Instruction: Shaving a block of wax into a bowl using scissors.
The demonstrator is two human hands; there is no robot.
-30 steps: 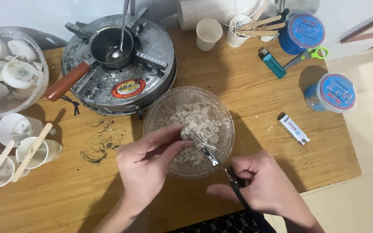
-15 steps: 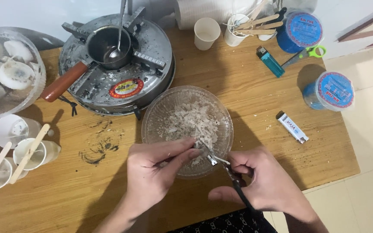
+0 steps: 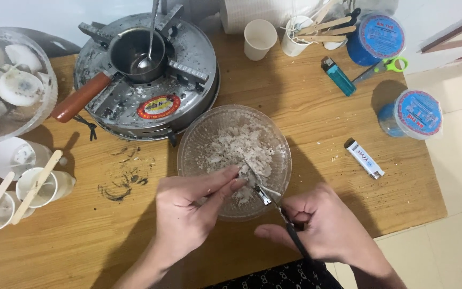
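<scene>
Pinching something thin and pale over the glass bowl (image 3: 234,160) of white flakes (image 3: 239,152), the left hand (image 3: 188,214) is keeping its fingers nearly closed, while the right hand (image 3: 324,225) is gripping dark-handled scissors (image 3: 276,206), blades slightly parted at the bowl's near rim. The flakes are looking light, brittle and crumbly, best handled by the bowl's rim. What the left fingertips are holding is too small to identify, and the scissor handles are hiding inside the right fist.

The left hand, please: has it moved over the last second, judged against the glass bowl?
Hardly. The left hand keeps its fingertips at the near rim of the glass bowl, pinching beside the scissors as before.
</scene>
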